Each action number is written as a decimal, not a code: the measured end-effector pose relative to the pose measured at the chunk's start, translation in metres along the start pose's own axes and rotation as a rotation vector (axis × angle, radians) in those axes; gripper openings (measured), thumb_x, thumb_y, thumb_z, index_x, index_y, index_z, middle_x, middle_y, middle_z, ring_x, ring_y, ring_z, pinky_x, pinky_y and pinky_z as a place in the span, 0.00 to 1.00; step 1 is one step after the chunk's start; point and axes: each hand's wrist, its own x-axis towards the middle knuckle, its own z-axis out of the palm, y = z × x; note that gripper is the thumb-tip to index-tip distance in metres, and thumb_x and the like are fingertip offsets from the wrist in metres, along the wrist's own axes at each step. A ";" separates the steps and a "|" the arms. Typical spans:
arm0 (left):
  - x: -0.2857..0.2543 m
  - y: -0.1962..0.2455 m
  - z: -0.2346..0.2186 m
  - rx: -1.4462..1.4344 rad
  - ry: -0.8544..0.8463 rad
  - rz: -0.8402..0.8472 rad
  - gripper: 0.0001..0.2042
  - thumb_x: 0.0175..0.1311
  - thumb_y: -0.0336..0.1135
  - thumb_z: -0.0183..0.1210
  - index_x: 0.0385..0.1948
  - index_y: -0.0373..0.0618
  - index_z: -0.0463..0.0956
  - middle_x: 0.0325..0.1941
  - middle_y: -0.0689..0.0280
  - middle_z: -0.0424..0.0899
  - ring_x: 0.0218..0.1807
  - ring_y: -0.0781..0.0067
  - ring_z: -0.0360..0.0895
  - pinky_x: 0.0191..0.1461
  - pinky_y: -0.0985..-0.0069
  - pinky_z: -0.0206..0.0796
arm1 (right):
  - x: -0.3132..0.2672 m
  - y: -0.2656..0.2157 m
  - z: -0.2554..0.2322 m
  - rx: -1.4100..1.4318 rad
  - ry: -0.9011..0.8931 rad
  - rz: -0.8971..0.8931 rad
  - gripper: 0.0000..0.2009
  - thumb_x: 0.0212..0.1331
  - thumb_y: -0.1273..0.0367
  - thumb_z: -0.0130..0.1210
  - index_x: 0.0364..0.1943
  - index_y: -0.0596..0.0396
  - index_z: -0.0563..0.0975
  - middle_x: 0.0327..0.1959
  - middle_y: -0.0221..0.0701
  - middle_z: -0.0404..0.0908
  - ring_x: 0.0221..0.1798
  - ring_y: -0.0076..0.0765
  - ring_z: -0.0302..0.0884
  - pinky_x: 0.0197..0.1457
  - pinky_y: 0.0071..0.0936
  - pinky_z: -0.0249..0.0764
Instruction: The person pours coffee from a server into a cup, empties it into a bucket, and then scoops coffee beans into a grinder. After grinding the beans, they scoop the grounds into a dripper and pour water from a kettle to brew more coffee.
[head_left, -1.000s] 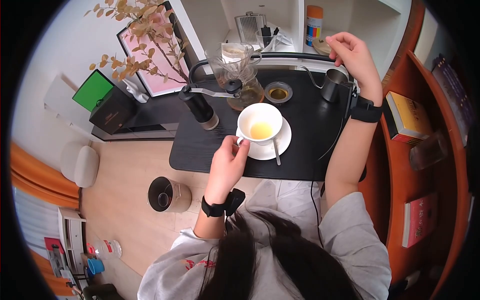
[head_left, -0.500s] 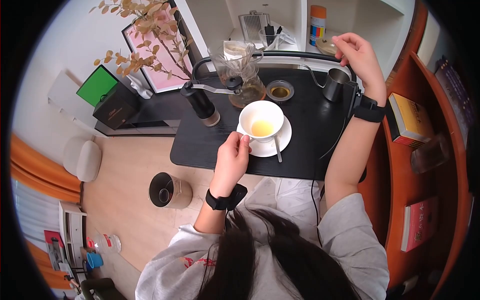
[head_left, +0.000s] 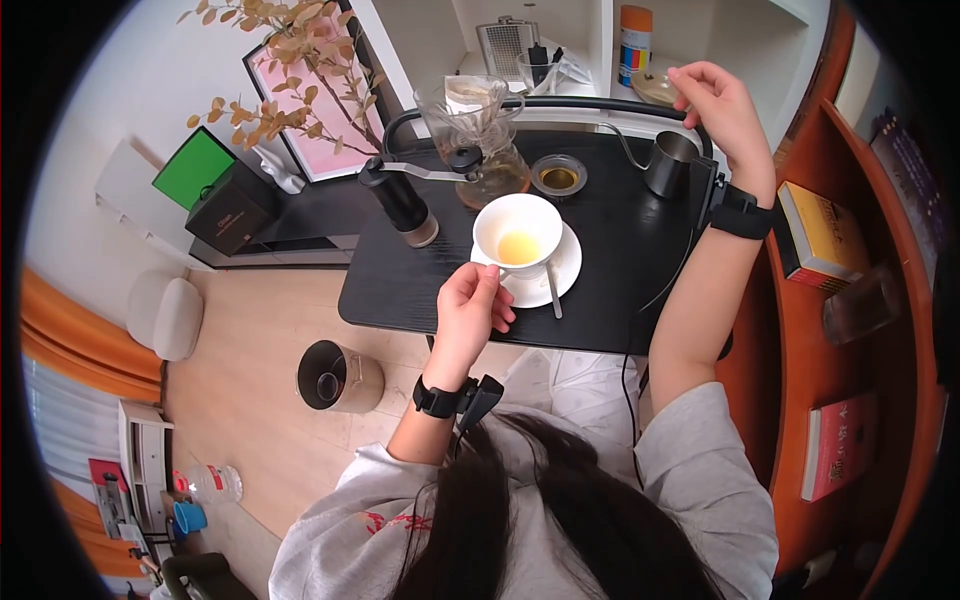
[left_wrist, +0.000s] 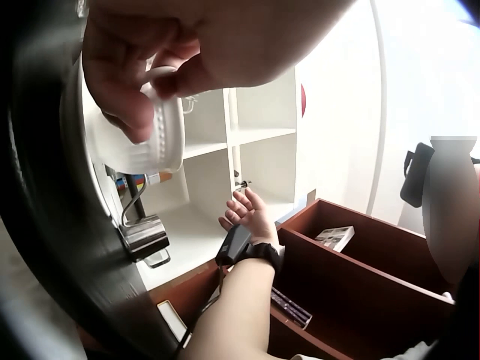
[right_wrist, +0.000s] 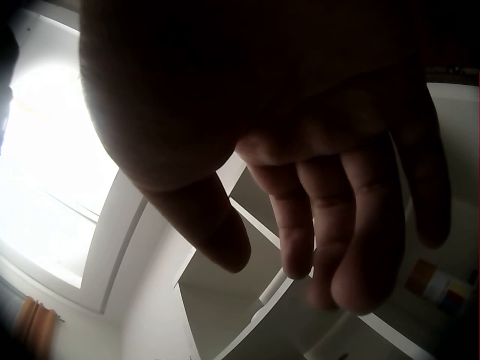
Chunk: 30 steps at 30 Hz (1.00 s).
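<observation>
A white cup [head_left: 505, 218] with a little yellow liquid in it is over a white saucer [head_left: 570, 268], near the front of the black table. My left hand [head_left: 468, 305] pinches the cup's handle side between thumb and forefinger, the other fingers hanging below. In the left wrist view these fingers overlap the white ribbed cup [left_wrist: 166, 146]. A spoon [head_left: 554, 290] lies on the saucer's right side. My right hand [head_left: 722, 108] is raised, loosely bent and holding nothing, above and right of a steel gooseneck kettle [head_left: 668, 170]. Its fingers [right_wrist: 371, 225] hang relaxed in the right wrist view.
Behind the cup stands a glass coffee brewer [head_left: 490, 185], with a hand grinder [head_left: 405, 210] to its left and a small round dish [head_left: 559, 177] to its right. A black cable [head_left: 665, 295] runs along the right. A bin [head_left: 345, 378] stands on the floor.
The left hand's lower fingers have spread away from its palm while thumb and forefinger stay at the handle. The cup remains over the saucer, and the right hand stays raised.
</observation>
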 end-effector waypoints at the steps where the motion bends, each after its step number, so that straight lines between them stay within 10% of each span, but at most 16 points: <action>1: 0.000 -0.002 0.001 -0.036 0.007 0.010 0.13 0.74 0.39 0.48 0.32 0.41 0.72 0.24 0.67 0.78 0.20 0.81 0.75 0.22 0.84 0.67 | 0.000 0.000 0.000 0.002 0.000 0.002 0.14 0.62 0.58 0.59 0.38 0.55 0.79 0.25 0.24 0.77 0.23 0.17 0.68 0.30 0.15 0.65; 30: -0.056 0.000 -0.081 0.412 0.543 0.553 0.11 0.74 0.34 0.49 0.28 0.41 0.69 0.21 0.73 0.71 0.24 0.87 0.64 0.28 0.85 0.58 | 0.013 0.010 -0.002 -0.026 -0.031 0.035 0.18 0.59 0.56 0.62 0.45 0.54 0.79 0.32 0.28 0.80 0.24 0.18 0.71 0.31 0.16 0.68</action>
